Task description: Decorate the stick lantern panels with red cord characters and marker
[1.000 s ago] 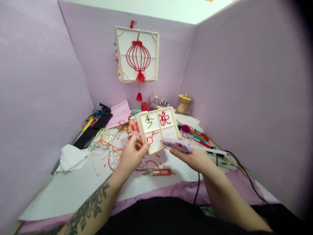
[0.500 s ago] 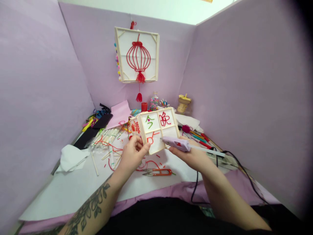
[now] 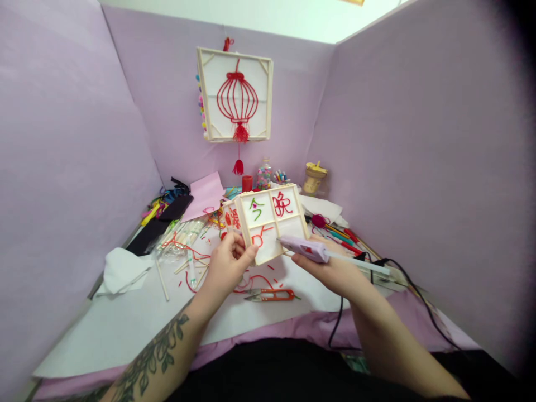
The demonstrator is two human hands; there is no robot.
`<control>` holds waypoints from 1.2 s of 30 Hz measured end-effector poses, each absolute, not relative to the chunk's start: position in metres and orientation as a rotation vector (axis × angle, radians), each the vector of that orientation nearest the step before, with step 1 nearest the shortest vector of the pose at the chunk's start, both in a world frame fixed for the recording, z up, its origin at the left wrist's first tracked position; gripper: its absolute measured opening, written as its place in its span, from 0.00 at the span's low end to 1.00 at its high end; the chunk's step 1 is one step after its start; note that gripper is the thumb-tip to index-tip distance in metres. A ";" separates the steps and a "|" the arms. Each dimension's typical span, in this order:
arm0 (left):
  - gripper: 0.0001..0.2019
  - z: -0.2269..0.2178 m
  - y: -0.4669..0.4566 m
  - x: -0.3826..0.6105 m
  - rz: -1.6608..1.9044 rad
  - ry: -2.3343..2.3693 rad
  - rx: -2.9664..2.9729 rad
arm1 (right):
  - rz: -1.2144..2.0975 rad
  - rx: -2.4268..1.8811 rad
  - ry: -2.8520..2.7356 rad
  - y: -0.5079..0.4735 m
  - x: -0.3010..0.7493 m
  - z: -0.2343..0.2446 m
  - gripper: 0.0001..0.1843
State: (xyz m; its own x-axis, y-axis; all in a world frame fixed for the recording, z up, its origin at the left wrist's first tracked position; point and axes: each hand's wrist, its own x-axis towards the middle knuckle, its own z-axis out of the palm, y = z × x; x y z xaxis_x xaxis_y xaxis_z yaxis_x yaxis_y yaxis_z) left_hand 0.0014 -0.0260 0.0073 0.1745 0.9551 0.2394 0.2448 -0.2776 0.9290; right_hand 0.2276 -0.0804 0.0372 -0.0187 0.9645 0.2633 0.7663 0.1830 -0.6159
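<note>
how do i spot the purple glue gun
Above the white tabletop is a wooden-framed paper box. At its lower right, the right hand grips the pale purple glue gun. Unlike the orange-handled snips below, it has a translucent stick protruding behind.

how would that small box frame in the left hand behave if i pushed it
The box frame is probably light for its size, built of thin pale bars. They run straight, so it seems fairly stiff. Its white panels look papery and may dent.
</note>
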 end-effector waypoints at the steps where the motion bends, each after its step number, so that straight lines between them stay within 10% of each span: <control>1: 0.15 0.007 -0.026 0.002 1.149 1.157 1.671 | 0.352 -1.650 -1.853 -0.080 0.227 0.037 0.13; 8: 0.15 0.007 -0.027 0.003 1.150 1.145 1.673 | 0.069 -1.658 -2.065 -0.087 0.223 0.043 0.13; 12: 0.15 0.009 -0.027 0.003 1.137 1.154 1.680 | 0.470 -1.510 -2.058 -0.094 0.236 0.046 0.12; 16: 0.15 0.011 -0.025 0.002 1.162 1.154 1.666 | 0.943 -1.195 -1.702 -0.089 0.269 0.027 0.27; 20: 0.15 0.013 -0.023 0.001 1.215 1.166 1.650 | 0.711 -1.302 -1.371 -0.077 0.307 -0.007 0.38; 36: 0.14 0.010 -0.013 -0.003 1.306 1.097 1.561 | -0.045 -1.943 -1.983 -0.075 0.263 -0.050 0.17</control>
